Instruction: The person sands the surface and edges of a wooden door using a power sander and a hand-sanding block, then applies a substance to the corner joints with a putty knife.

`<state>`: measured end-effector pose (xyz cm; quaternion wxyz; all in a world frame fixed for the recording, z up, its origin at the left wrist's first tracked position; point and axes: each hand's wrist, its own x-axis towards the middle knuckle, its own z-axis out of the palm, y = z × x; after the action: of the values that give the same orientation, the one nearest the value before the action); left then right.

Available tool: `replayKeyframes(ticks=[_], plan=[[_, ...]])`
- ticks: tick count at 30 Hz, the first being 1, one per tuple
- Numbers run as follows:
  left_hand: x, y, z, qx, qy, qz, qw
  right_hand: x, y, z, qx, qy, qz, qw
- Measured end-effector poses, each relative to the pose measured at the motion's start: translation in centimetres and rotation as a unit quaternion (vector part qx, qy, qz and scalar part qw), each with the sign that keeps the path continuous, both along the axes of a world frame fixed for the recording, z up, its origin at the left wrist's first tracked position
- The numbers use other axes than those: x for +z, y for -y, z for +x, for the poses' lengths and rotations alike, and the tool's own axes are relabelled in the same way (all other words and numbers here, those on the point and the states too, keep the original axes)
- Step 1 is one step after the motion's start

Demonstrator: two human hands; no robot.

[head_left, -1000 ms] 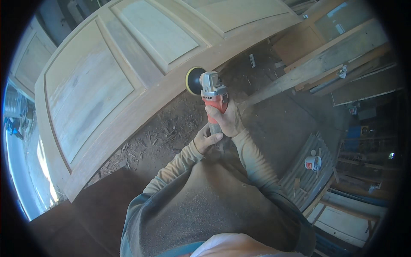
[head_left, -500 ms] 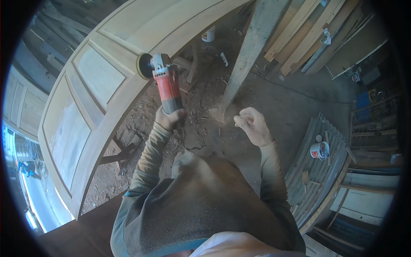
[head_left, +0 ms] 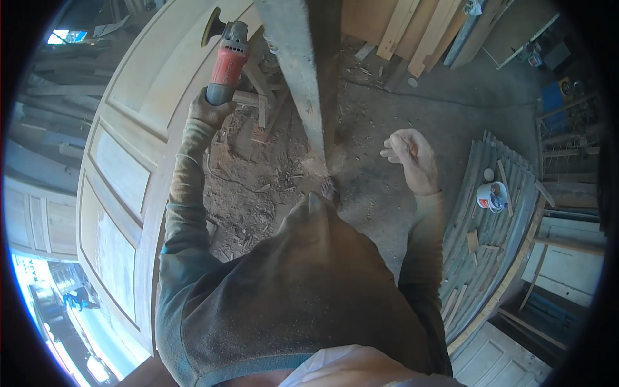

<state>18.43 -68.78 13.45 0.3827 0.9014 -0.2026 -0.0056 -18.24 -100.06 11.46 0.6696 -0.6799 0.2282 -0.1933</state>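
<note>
My left hand [head_left: 209, 112] is wrapped round the dark rear end of a red and grey angle grinder [head_left: 227, 64]. A round yellow-edged sanding disc [head_left: 211, 27] is on its head, over the far part of a large pale panelled wooden door [head_left: 133, 105] at my left. Whether the disc touches the wood I cannot tell. My right hand [head_left: 416, 158] hovers over the floor at the right, away from the door. Its fingers are loosely bent and a little apart, with nothing visible in them.
A concrete post [head_left: 298, 71] rises just ahead between my hands. Wood scraps and dust litter the dirt floor [head_left: 258, 187]. At the right, a white bucket [head_left: 491, 196] stands on corrugated sheets [head_left: 467, 258]. Planks [head_left: 412, 32] lean at the back; a cable [head_left: 445, 100] crosses the floor.
The left hand has carried the grinder farther away and to the left along the door. My right hand has shifted right and forward, its fingers loosening. The whole view has turned somewhat.
</note>
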Motion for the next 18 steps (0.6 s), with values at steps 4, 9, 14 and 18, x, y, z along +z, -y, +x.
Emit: replayKeyframes(ticks=[4, 9, 14, 18], plan=[[0.3, 7.3, 3.9, -0.027, 0.027, 0.037, 0.999, -1.4, 5.6, 4.4, -0.028, -0.030, 0.054, 0.998], [-2.1, 13.1, 11.3, -0.056, 0.091, 0.095, 0.990, -4.6, 10.3, 14.4, -0.002, -0.002, 0.162, 0.987], [-1.8, 18.4, 12.8, -0.128, 0.019, 0.081, 0.988, -7.2, 13.3, 27.6, 0.139, 0.028, 0.265, 0.954], [-2.3, 22.8, 12.3, -0.184, -0.074, 0.080, 0.977, -5.2, 13.0, 34.7, 0.256, 0.071, 0.340, 0.902]])
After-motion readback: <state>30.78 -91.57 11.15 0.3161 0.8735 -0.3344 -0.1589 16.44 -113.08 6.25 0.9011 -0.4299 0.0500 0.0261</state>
